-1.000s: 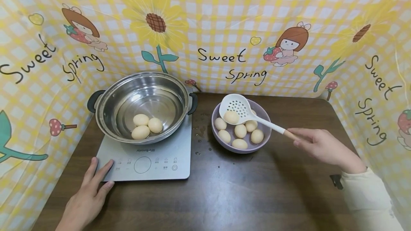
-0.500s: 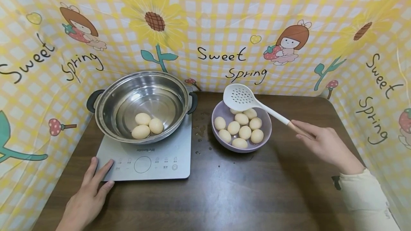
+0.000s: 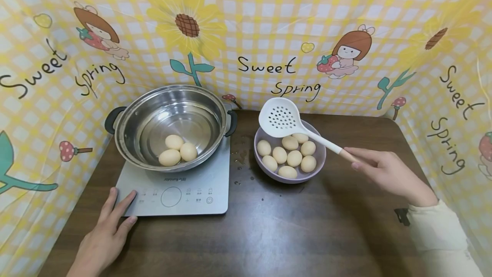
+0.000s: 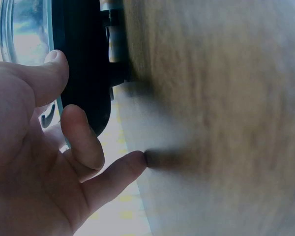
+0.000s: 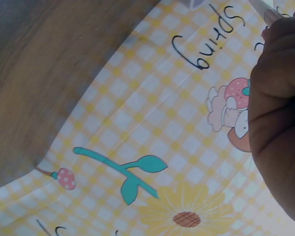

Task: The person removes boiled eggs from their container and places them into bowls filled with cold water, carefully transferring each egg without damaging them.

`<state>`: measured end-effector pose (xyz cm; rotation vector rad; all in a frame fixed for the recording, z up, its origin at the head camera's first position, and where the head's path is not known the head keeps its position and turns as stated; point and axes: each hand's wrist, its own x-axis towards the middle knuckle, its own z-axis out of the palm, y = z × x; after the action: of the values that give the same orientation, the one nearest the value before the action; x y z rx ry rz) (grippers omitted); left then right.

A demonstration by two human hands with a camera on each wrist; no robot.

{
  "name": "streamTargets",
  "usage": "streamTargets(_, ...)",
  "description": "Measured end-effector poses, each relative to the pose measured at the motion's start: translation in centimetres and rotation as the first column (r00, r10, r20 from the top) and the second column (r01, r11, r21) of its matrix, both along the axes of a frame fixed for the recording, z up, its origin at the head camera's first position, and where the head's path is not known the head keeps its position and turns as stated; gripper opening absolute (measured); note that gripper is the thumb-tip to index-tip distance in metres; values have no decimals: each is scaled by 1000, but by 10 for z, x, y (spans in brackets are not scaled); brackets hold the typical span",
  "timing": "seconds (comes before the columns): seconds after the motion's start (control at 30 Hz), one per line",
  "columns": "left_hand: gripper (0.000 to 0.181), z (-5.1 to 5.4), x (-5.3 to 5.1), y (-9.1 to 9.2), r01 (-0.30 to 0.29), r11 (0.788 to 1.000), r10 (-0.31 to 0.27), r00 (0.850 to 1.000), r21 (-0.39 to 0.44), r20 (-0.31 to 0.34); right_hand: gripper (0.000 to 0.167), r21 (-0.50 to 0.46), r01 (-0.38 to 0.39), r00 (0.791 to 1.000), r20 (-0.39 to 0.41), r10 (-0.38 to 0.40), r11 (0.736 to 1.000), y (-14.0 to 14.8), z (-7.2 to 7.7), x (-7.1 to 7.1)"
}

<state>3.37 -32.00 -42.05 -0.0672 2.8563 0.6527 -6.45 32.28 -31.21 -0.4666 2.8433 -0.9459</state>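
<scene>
My right hand [image 3: 390, 174] grips the wooden end of a white slotted spoon [image 3: 324, 142]. The spoon's perforated head is held over the back left of a purple bowl [image 3: 262, 168], and no egg shows on it. Several eggs [image 3: 294, 158] lie in the bowl, some partly hidden by the spoon. On the left, my left hand [image 3: 103, 234] touches the front left corner of an induction cooker [image 3: 153, 208], fingers extended. The left wrist view shows fingertips against the cooker's dark side [image 4: 83, 64]. A steel pot [image 3: 130, 148] on the cooker holds water and 3 eggs [image 3: 170, 157].
Water drops [image 3: 240, 157] dot the brown table [image 3: 269, 234] between cooker and bowl. A checked cloth [image 3: 246, 20] hangs behind and on both sides. Near the right sleeve lies a small black object [image 3: 402, 216].
The slotted spoon has risen from inside the bowl, then shifted slightly left. An egg seen on it a second ago is no longer there. The left hand stays in place.
</scene>
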Motion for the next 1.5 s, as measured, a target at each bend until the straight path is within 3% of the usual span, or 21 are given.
streamTargets(0.1,63,0,0,0,3,1000,-3,1000,3,-4,42,-62,15,992,129,-7,998,-3,7,-1)
streamTargets(0.2,63,1,0,0,1,1000,-1,1000,4,2,42,-100,19,980,201,2,995,-7,13,-4)
streamTargets(0.5,63,1,0,0,-2,1000,2,1000,6,10,38,-116,-40,977,203,63,992,-25,29,-17)
streamTargets(0.7,63,2,0,1,-5,1000,5,1000,3,19,37,-46,-141,987,68,144,989,-46,40,-27)
streamTargets(0.83,63,1,0,1,-5,1000,5,1000,1,12,37,-22,-221,975,-29,220,975,-63,44,-34)
streamTargets(1.13,63,1,0,2,-5,1000,5,1000,-2,5,39,-23,-308,950,-61,307,951,-96,44,-48)
streamTargets(1.33,63,2,0,2,-7,1000,7,1000,-1,6,42,6,-375,917,-149,371,927,-112,41,-52)
streamTargets(1.4,63,2,0,2,-7,1000,7,1000,-1,5,44,25,-405,894,-197,402,914,-118,40,-53)
streamTargets(1.5,63,2,0,2,-7,1000,7,1000,3,10,45,82,-442,844,-298,445,893,-127,36,-56)
